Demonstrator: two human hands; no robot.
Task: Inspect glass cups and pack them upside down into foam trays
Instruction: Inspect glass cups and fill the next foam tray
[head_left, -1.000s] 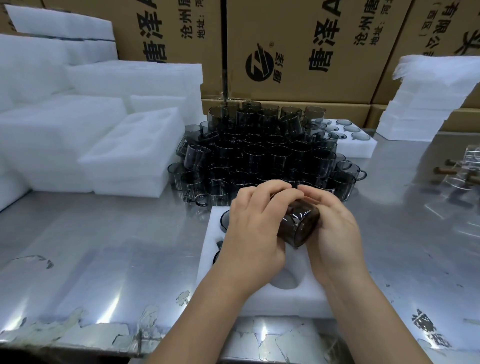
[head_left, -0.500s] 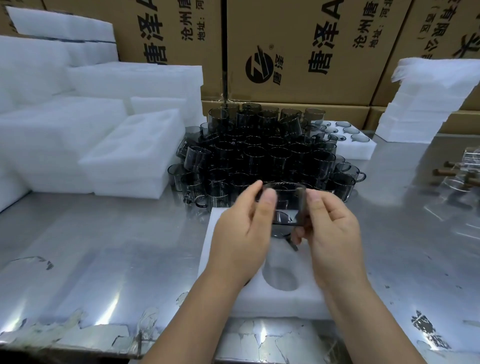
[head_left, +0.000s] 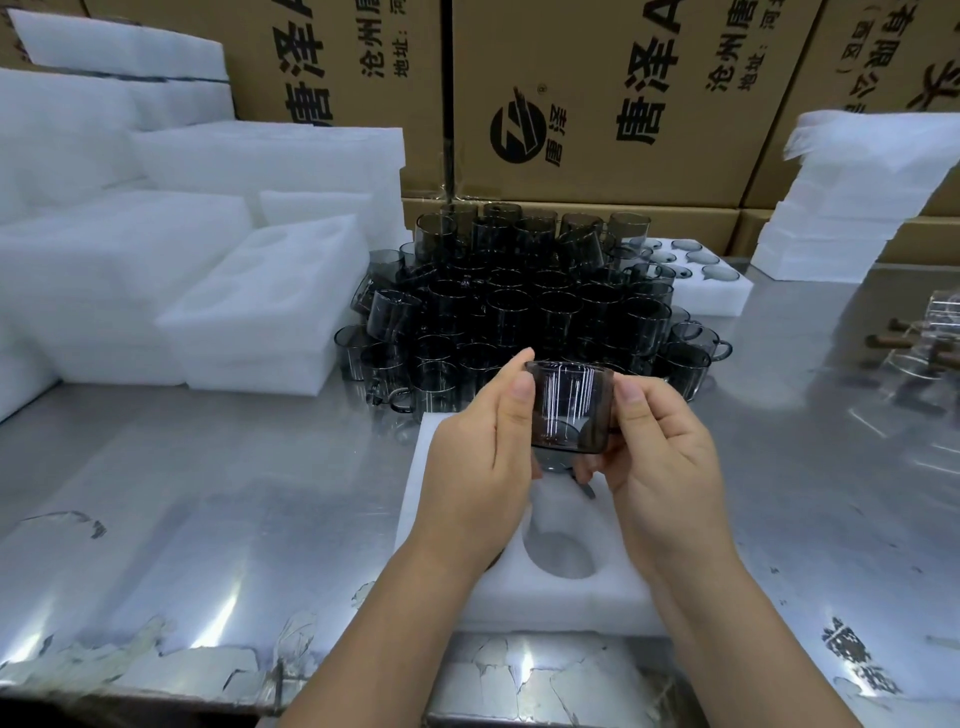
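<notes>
A smoky grey glass cup (head_left: 569, 408) hangs upright above a white foam tray (head_left: 571, 597) at the table's front. My left hand (head_left: 475, 470) grips its left side with thumb and fingers. My right hand (head_left: 662, 457) pinches its right side. The tray has an empty round pocket (head_left: 558, 551) below the cup; a dark cup shows partly in a pocket (head_left: 553, 462) under my hands. A big pile of the same grey cups (head_left: 519, 312) stands behind the tray.
Stacks of white foam trays (head_left: 260, 306) fill the left side. A filled foam tray (head_left: 711, 291) sits behind the pile at right, with foam sheets (head_left: 841, 208) beyond. Cardboard boxes (head_left: 597, 104) line the back. Clear glassware with wooden handles (head_left: 924, 353) lies at the right edge.
The cup lay on its side between my hands; it has turned upright and risen slightly. Both hands now hold it by the sides with the fingers more spread.
</notes>
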